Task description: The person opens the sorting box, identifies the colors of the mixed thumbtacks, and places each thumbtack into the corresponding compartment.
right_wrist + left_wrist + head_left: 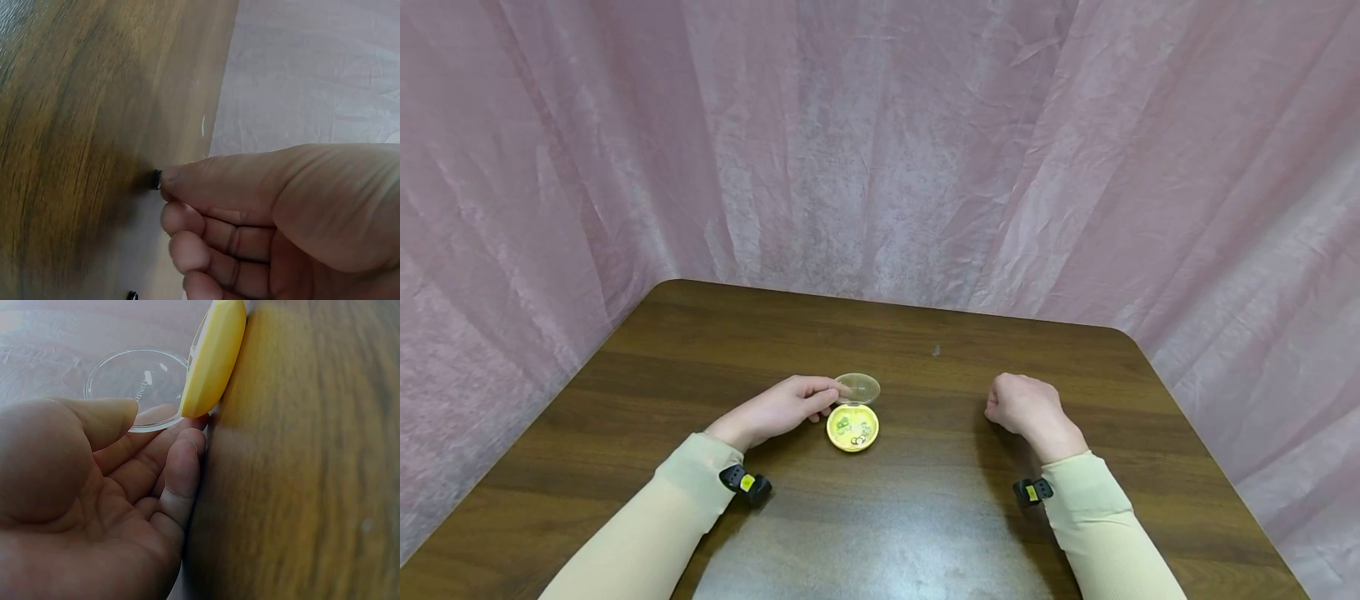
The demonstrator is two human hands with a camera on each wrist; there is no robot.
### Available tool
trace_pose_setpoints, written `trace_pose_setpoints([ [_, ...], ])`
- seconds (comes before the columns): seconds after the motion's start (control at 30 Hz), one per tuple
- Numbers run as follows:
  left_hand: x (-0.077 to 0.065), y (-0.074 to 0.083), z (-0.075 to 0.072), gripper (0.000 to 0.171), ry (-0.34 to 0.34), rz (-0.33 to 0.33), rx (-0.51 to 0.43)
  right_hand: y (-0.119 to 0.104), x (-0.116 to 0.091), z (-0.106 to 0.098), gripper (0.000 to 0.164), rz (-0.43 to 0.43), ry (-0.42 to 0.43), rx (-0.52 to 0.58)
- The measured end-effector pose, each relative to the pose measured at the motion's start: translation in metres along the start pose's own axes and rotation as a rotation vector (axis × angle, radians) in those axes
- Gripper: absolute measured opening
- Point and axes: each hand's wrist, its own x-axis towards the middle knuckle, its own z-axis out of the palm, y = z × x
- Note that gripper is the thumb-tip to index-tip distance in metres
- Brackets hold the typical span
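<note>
A round yellow case lies on the table with its hinged clear lid raised. My left hand reaches it from the left and pinches the lid's edge, thumb on one side and index finger behind it. Small rings and a green pattern show inside the case. Away to the right, my right hand hovers low over the table. In the right wrist view its thumb and index finger pinch a small dark ring-like piece; the other fingers curl beneath.
Another small dark ring-like piece shows at the bottom of the right wrist view. The brown wooden table has rounded far corners, and a pink curtain hangs behind and beside it.
</note>
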Motion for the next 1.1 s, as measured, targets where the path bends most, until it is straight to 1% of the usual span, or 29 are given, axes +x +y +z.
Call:
trace_pose_setpoints([
  [0.1, 0.000, 0.000, 0.000, 0.033, 0.000, 0.009, 0.005, -0.002, 0.000, -0.001, 0.034, -0.022, 0.038, 0.022],
  [0.17, 0.000, 0.000, 0.000, 0.033, 0.000, 0.010, 0.007, -0.005, 0.000, -0.003, 0.028, -0.044, 0.066, 0.063],
  [0.3, 0.000, 0.001, 0.000, 0.033, -0.001, 0.010, 0.006, -0.013, -0.001, -0.009, 0.013, -0.114, 0.099, 0.205],
  [0.4, -0.001, 0.001, 0.000, 0.033, 0.000, 0.006, 0.005, -0.021, -0.003, -0.015, 0.009, -0.174, 0.094, 0.337],
  [0.53, -0.001, 0.000, 0.001, 0.033, 0.003, -0.004, 0.004, -0.032, -0.008, -0.022, 0.008, -0.228, 0.047, 0.545],
  [0.63, -0.001, 0.000, 0.001, 0.032, 0.001, 0.002, 0.004, -0.041, -0.013, -0.026, 0.007, -0.252, -0.006, 0.723],
  [0.73, 0.000, -0.001, 0.002, 0.032, 0.000, 0.008, 0.001, -0.048, -0.017, -0.028, 0.009, -0.296, -0.058, 0.907],
  [0.77, 0.000, -0.001, 0.001, 0.032, -0.002, 0.014, 0.001, -0.050, -0.018, -0.029, 0.010, -0.316, -0.072, 0.963],
  [0.83, 0.000, -0.001, 0.001, 0.032, -0.002, 0.007, -0.003, -0.053, -0.020, -0.029, 0.011, -0.367, -0.098, 1.069],
  [0.97, 0.000, -0.001, 0.001, 0.033, -0.005, 0.003, -0.003, -0.058, -0.022, -0.028, 0.007, -0.471, -0.169, 1.281],
  [1.1, 0.000, -0.001, 0.001, 0.033, -0.002, 0.001, 0.006, -0.061, -0.024, -0.026, 0.017, -0.567, -0.273, 1.484],
])
